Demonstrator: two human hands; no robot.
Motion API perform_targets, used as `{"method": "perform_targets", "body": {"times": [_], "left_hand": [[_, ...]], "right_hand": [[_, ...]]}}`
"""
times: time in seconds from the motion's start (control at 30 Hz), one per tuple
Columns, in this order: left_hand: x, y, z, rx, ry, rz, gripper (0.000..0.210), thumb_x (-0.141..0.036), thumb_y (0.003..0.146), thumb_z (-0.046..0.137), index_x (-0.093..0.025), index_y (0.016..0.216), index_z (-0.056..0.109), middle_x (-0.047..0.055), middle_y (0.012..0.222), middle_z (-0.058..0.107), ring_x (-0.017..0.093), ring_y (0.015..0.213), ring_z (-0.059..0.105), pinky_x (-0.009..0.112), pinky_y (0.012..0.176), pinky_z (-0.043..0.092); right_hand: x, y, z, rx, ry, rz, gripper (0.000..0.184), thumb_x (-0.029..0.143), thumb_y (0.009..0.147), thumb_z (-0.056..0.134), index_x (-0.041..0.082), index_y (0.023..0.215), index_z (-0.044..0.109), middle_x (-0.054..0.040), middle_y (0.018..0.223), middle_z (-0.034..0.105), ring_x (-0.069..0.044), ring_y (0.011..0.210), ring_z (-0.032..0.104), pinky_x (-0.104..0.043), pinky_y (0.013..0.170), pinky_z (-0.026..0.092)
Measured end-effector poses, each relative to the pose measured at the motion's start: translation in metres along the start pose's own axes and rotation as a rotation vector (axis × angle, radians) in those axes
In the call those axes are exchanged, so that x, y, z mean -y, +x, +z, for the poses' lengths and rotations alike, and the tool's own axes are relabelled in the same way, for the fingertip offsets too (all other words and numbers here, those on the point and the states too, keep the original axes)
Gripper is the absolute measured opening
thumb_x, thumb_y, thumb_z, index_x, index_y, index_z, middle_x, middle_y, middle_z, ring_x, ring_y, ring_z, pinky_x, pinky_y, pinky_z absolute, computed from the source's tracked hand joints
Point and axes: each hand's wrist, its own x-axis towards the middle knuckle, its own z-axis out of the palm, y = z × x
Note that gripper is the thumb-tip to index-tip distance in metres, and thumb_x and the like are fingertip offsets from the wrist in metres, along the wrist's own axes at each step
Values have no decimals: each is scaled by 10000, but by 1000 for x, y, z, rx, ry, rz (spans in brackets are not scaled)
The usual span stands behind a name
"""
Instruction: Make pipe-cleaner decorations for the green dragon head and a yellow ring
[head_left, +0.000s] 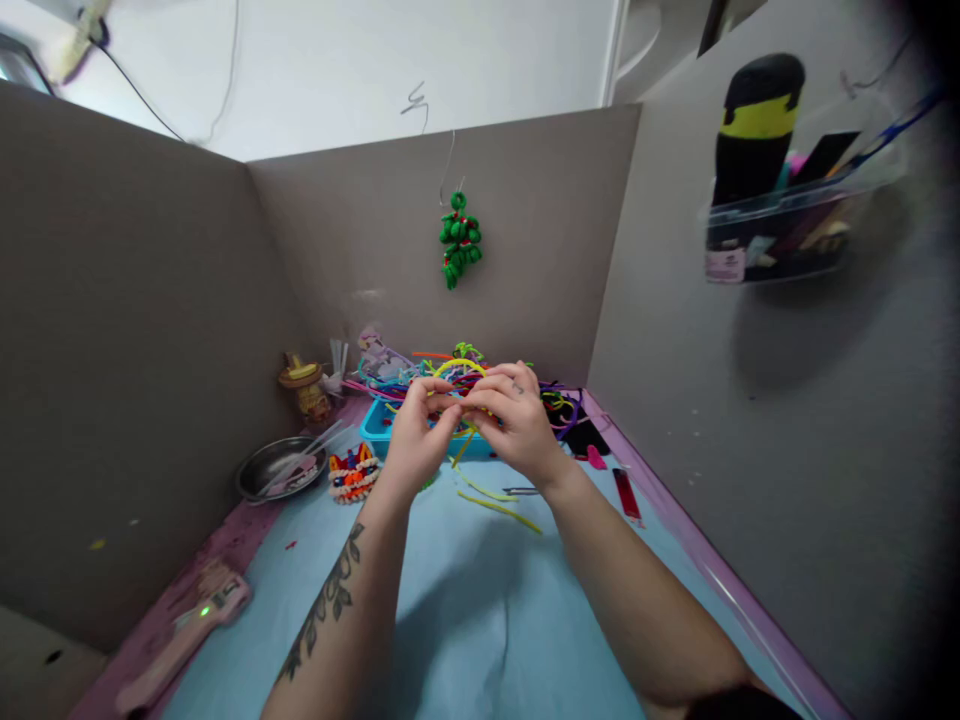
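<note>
My left hand (424, 425) and my right hand (517, 420) meet over the front of a blue tray (373, 430), fingertips pinched close together. Between them is a yellow pipe cleaner (461, 366); part of it arches above the fingers and an end hangs below. My fingers hide the spot where it is gripped. Behind the hands, the tray is heaped with many-coloured pipe cleaners (390, 370). On the blue table cover below lie a yellow pipe cleaner piece (501, 511) and a thinner yellow-green strip (480, 489). A metal tool (520, 491), partly covered by my right wrist, lies close by.
Left of the tray are an orange-and-white beaded-looking piece (354, 474), a metal bowl (259, 472) and a pink glue gun (191, 630). A red strip (628, 496) lies right. Grey partitions (525, 240) enclose the table; a green ornament (459, 240) and a clear bin (780, 235) hang there.
</note>
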Motion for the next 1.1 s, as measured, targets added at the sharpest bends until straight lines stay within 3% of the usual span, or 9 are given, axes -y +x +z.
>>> {"method": "perform_targets", "body": {"times": [0.27, 0.47, 0.77, 1.1], "left_hand": [[0, 1, -2, 36, -160, -66, 266, -249, 777, 578, -185, 986, 427, 5, 746, 620, 123, 698, 603, 244, 662, 455], [-3, 1, 1, -8, -138, -37, 249, -205, 765, 583, -192, 958, 426, -21, 708, 592, 108, 652, 590, 224, 619, 453], [-2, 1, 1, 23, -233, -100, 271, -217, 748, 602, -202, 930, 402, -36, 677, 612, 100, 596, 601, 232, 612, 476], [-4, 1, 0, 23, -277, -161, 299, -226, 729, 634, -196, 910, 398, -45, 632, 616, 100, 580, 607, 225, 606, 476]], "right_hand": [[0, -1, 1, -21, -2, -10, 76, 254, 809, 575, 258, 810, 651, 6, 786, 644, -197, 945, 482, -448, 1020, 198], [2, 0, 2, -47, 18, 23, 74, 221, 805, 566, 256, 776, 624, 7, 771, 638, -199, 942, 490, -449, 1006, 224], [-1, 0, 1, -29, 42, -35, 120, 247, 836, 528, 278, 823, 643, -8, 937, 631, -212, 1029, 465, -435, 978, 280], [-8, -2, -3, 48, -151, -92, 126, 282, 824, 536, 290, 863, 655, -10, 1037, 593, -231, 1099, 405, -482, 1037, 171]]}}
